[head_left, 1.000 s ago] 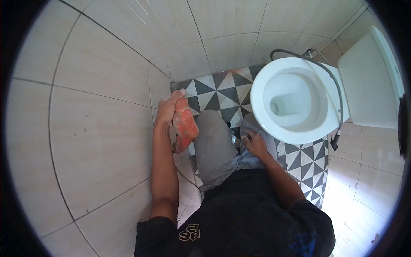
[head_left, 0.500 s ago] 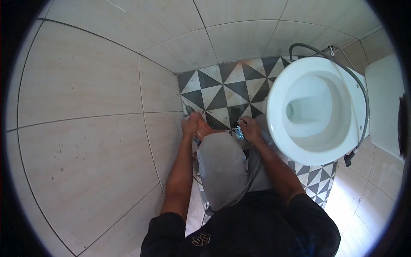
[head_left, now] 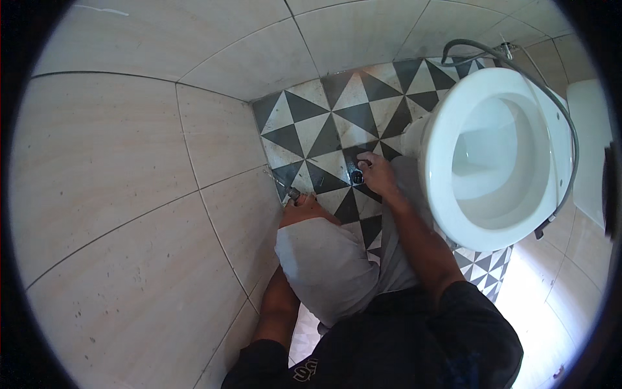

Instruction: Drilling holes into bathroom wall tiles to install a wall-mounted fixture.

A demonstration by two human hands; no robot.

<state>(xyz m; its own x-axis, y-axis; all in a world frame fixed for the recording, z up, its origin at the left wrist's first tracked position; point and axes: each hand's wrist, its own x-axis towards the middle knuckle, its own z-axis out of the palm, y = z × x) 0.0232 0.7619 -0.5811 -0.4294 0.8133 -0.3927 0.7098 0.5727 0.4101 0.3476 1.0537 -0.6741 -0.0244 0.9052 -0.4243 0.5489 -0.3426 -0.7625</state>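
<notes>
My right hand (head_left: 380, 174) is closed above the wet tiled floor, its fingertips curled together beside a small dark drain hole (head_left: 357, 177). Whatever lies between those fingers is too small to make out. By the left wall, my left hand (head_left: 296, 202) is closed around a short grey nozzle (head_left: 293, 193), partly hidden by my bent leg. Thin streaks of water run from the nozzle toward the foot of the wall. My left forearm passes behind the grey trouser leg (head_left: 324, 259), and bare skin shows below its hem.
A white toilet bowl (head_left: 440, 188) with its lid up stands close on the right. A grey hose (head_left: 573, 139) loops over it from a wall tap (head_left: 505, 48). Beige tiled walls (head_left: 116, 194) enclose the left and far sides. The patterned floor (head_left: 324, 136) is wet and dirty.
My left hand has come nearer to me, and its forearm has gone behind my leg. My knee has shifted left. My right hand has lifted off the drain, uncovering the dark hole.
</notes>
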